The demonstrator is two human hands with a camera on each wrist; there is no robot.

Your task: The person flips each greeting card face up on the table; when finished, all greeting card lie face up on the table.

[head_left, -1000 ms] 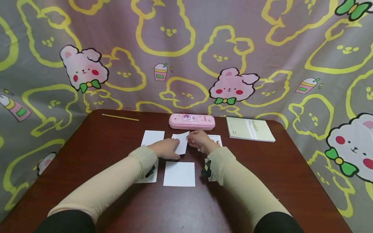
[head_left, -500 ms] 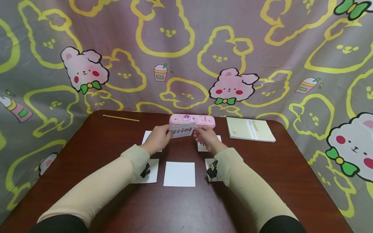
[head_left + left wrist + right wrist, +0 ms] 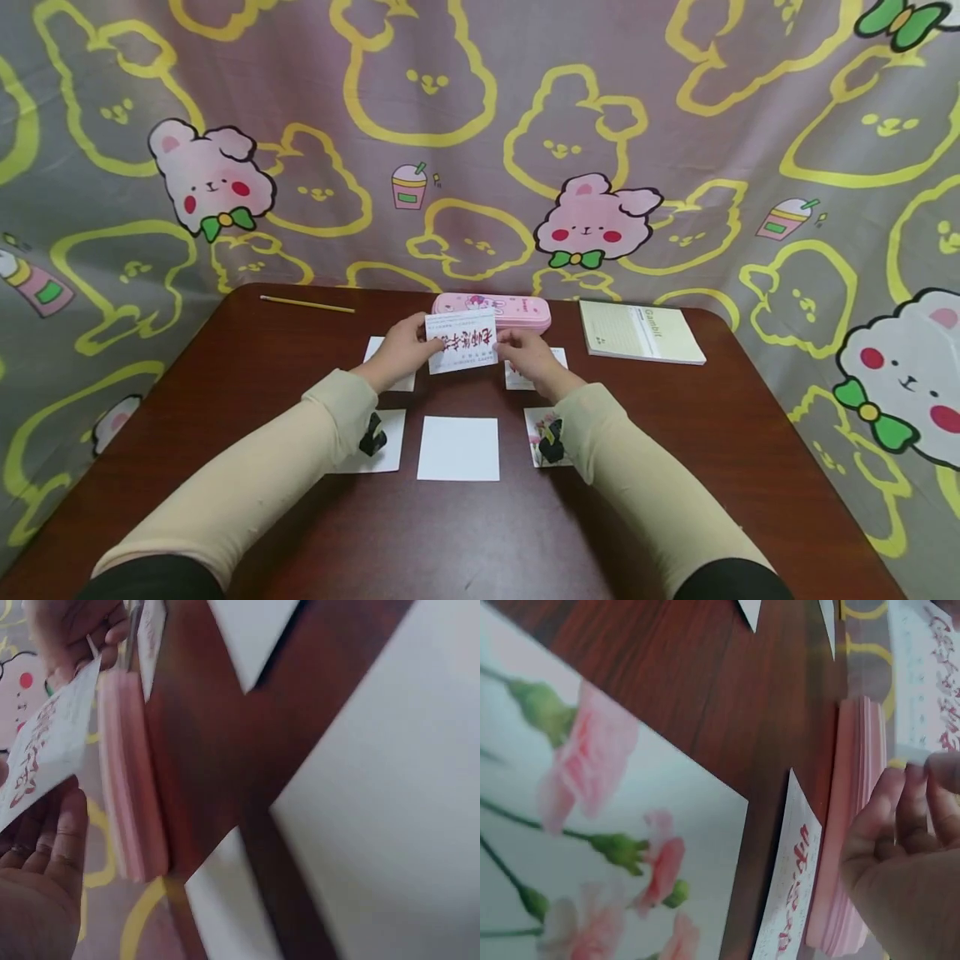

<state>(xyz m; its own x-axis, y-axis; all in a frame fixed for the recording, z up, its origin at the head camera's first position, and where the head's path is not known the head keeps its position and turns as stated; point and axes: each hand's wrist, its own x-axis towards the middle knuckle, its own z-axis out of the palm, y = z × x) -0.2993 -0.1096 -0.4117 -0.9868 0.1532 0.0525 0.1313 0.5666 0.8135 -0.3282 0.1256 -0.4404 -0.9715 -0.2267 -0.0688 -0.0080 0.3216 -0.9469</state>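
Observation:
A white card with red and dark handwritten characters [image 3: 468,340] is held up above the table, tilted with its written face towards me. My left hand [image 3: 399,352] grips its left edge, thumb in front and fingers behind. At the card's right edge, my right hand [image 3: 531,357] pinches the corner between thumb and fingers, as the right wrist view also shows. Under the right forearm lies a card with pink carnations [image 3: 652,847]. Beyond it is another card with red writing [image 3: 791,881], partly hidden by the right hand in the head view.
A blank white card [image 3: 459,450] lies at the front middle, with another white card [image 3: 388,446] to its left. One more card [image 3: 407,383] sits partly under the left hand. Along the back are a yellow pencil [image 3: 307,303], a pink pencil case [image 3: 521,312] and a notebook [image 3: 637,333].
The card has been lifted off the table and turned over, from its blank side to its written side. Both hands have risen with it, the left shifting away from the front.

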